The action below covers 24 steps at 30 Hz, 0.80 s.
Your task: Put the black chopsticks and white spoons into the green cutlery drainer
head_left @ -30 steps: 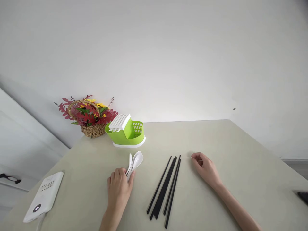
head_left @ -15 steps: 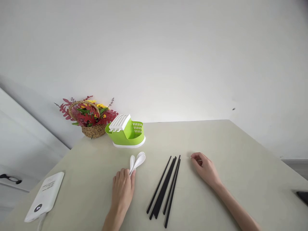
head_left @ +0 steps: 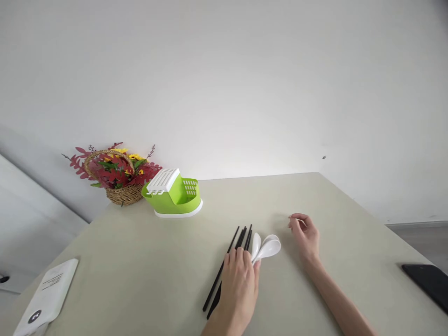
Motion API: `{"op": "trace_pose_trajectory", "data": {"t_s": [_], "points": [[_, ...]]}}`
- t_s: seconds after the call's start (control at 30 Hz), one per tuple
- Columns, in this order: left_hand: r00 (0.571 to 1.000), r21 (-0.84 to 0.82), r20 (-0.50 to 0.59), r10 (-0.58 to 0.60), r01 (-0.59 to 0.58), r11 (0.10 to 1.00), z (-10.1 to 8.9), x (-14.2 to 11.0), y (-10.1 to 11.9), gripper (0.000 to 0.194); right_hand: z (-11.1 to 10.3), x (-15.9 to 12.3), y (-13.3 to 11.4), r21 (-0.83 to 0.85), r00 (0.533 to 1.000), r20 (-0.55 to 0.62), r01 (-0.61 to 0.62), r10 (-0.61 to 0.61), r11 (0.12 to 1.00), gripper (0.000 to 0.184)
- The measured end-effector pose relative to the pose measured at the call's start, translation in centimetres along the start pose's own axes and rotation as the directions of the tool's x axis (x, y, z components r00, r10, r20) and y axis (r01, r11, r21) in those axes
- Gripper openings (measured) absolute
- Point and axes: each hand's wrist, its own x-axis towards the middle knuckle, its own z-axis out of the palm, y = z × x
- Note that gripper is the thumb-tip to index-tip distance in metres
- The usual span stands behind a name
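My left hand [head_left: 240, 284] is closed round the handles of white spoons [head_left: 268, 248], their bowls fanned out beyond the fingers. It is over the black chopsticks [head_left: 224, 268], several of which lie in a loose bundle partly hidden beneath it. Whether the hand touches them I cannot tell. To the right, my right hand [head_left: 306, 238] hovers low near the tabletop with fingers loosely curled, thumb apart, and nothing visible in it. A green and white utensil holder [head_left: 173, 198] stands farther back on the left.
Behind the holder sits a wicker basket [head_left: 126, 193] of red and yellow flowers, near the wall. A white power bank [head_left: 49, 291] with a cable lies at the left edge of the table [head_left: 140, 261]. At the right edge is a black phone [head_left: 427, 282].
My left hand has carried the spoons rightward, from left of the chopsticks to over them. My right hand has shifted slightly right. The view has turned a little to the right.
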Motion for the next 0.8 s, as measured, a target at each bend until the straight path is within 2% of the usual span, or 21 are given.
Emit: {"op": "trace_pose_trajectory", "data": {"t_s": [0.07, 0.17, 0.67, 0.8], "points": [[1.000, 0.016, 0.019, 0.014, -0.014, 1.000, 0.6, 0.1, 0.9, 0.027, -0.4, 0.7, 0.1, 0.039, 0.997, -0.064, -0.040, 0.043, 0.998, 0.019], [0.999, 0.045, 0.051, 0.019, -0.021, 0.999, 1.3, 0.2, 1.8, 0.025, -0.5, 1.4, 0.2, 0.059, 0.992, -0.095, -0.074, 0.079, 0.996, 0.019], [0.992, 0.160, 0.127, -0.008, -0.012, 0.987, 2.9, 0.6, 3.9, 0.019, -0.4, 1.5, 0.2, 0.061, 0.991, -0.075, -0.108, 0.112, 0.992, 0.019], [0.988, 0.129, 0.154, -0.003, -0.017, 0.992, 3.1, 0.4, 4.0, 0.021, -0.3, 1.5, 0.4, 0.053, 0.992, -0.060, -0.108, 0.111, 0.993, 0.020]]}}
